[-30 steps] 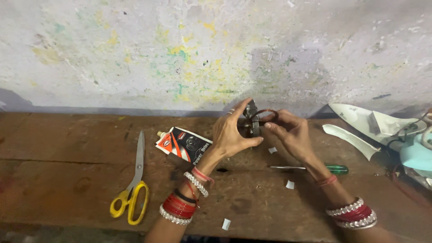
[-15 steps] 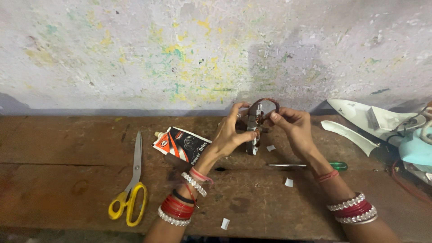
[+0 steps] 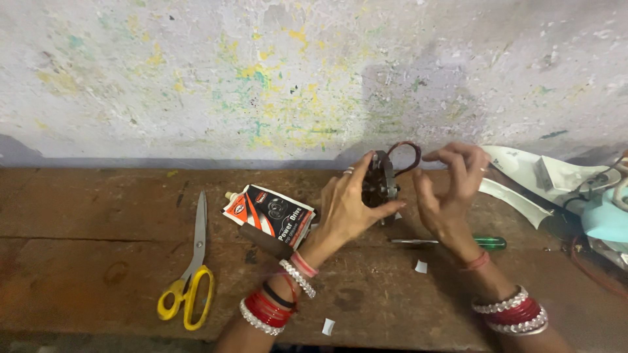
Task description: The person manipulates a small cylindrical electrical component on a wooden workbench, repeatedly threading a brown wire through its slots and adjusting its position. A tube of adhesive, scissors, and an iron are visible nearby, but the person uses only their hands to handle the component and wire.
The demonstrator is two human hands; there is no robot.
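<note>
My left hand grips a small dark round metal part and holds it upright above the wooden bench. A loop of dark red wire arches from the top of that part. My right hand is just right of it, fingers spread and curled, with fingertips near the wire loop; I cannot tell whether they touch it. Both wrists wear red and silver bangles.
Yellow-handled scissors lie at the left. A black, red and white pouch lies beside a dark handle. A green-handled screwdriver rests under my right hand. White plastic casing pieces and a pale blue object sit at the right. Small white scraps dot the bench.
The part has turned in my left hand, so the wire loop now stands up at its top. My right hand has loosened off it and its fingers have spread.
</note>
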